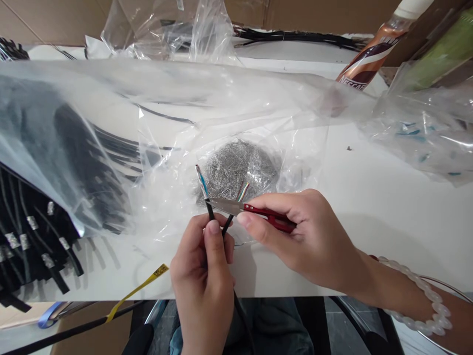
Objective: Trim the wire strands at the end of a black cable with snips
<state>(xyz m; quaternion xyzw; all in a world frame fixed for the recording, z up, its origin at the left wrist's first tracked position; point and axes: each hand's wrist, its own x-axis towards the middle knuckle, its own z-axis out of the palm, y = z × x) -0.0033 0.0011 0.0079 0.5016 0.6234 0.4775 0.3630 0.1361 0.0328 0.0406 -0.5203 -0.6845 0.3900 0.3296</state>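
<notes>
Trimming step: your left hand [202, 276] is closed around two black cables [211, 212], thumb on top, stripped coloured ends pointing up, near the table's [369, 207] front edge. Your right hand [306, 231] pinches red thread snips [258, 213], blades nearly closed against the left cable just below its bared wires. Next move likely needs a firm squeeze with the cable held steady. Cut shield strands [236, 167] pile on clear plastic sheet [177, 113] behind; bundled black cables [37, 236] at the left edge.

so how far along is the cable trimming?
Done: grey heap of cut wire strands under clear plastic. In hand: left hand holds two black cables, right hand sets red-handled snips on one. Left: black cable bundle.
</notes>
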